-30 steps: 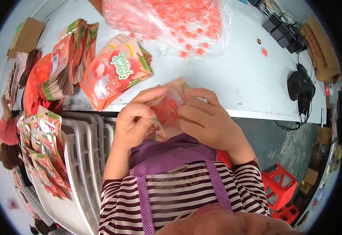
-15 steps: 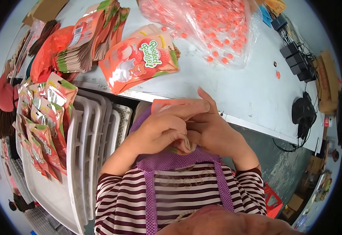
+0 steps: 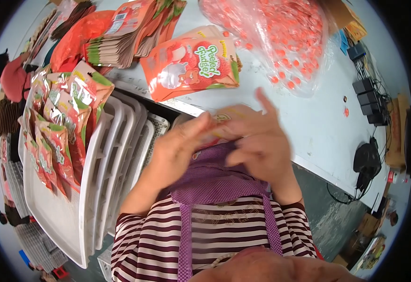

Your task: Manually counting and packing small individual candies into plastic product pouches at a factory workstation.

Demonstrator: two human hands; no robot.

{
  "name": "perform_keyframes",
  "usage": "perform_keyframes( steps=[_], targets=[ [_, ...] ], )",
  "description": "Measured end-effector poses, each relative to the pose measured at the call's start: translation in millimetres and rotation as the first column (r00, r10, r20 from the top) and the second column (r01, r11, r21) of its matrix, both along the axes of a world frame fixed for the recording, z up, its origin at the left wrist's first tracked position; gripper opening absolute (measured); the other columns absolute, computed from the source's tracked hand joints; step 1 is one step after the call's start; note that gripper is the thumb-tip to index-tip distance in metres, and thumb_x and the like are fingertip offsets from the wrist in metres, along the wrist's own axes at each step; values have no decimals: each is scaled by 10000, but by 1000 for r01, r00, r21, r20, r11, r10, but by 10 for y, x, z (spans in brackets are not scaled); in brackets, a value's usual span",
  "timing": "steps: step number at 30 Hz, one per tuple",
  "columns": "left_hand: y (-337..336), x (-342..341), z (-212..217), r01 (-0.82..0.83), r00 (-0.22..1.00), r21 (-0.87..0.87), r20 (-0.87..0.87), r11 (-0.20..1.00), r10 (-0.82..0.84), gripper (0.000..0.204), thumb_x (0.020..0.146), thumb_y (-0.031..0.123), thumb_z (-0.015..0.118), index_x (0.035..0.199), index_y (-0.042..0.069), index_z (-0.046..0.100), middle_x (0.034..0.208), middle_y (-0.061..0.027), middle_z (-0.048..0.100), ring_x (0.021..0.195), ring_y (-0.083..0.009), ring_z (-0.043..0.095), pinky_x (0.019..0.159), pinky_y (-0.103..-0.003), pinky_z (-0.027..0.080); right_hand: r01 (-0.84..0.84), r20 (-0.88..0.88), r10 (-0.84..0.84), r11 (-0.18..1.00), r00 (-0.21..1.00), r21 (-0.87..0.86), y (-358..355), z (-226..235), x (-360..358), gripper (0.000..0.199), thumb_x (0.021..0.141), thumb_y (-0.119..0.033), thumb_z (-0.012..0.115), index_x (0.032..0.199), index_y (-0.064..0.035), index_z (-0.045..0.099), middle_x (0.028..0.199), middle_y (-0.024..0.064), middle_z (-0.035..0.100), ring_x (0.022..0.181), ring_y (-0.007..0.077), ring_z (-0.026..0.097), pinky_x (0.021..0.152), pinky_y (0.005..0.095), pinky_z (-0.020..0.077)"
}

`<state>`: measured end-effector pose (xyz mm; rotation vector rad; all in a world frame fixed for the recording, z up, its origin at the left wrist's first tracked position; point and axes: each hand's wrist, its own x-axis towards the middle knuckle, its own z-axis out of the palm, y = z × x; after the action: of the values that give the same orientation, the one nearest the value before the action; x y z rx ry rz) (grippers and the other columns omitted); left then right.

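Just parted left hand (image 3: 175,149) from right hand (image 3: 263,141) at a pouch (image 3: 223,117) beside the table's (image 3: 320,129) front edge, with fingers' grip too blurred to tell, likely not yet finished.

Bright light, motion-blurred fingers (image 3: 267,102), fisheye distortion

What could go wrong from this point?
The pouch between the left hand and right hand might slip: blur hides the grip, and it is in front of the purple apron, not over the table.

The red pouches lying close to the table's near edge could be knocked off by a stray arm.

The pouches in the white tray lean on one another, so a bump might make them slide.
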<state>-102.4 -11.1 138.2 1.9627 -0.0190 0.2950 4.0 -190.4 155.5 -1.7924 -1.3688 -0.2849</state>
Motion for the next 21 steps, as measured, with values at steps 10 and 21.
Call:
perform_keyframes(
  steps=[10,21],
  targets=[
    [122,-71,6,-64,998,-389,-16,919,62,269,899,191,567,1032,-38,619,894,-100,641,727,-127,611,598,-238,509,32,-822,188,970,537,243,31,-310,-23,165,802,56,628,962,57,589,914,105,626,792,134,602,669,237,504],
    [139,-76,-42,-240,970,-460,-150,855,192,331,802,205,688,960,-77,613,916,-141,653,746,-160,632,592,-241,509,229,-783,76,935,618,271,102,-272,-120,58,822,1,633,853,34,598,743,46,620,634,71,553,575,197,441]
  ],
)
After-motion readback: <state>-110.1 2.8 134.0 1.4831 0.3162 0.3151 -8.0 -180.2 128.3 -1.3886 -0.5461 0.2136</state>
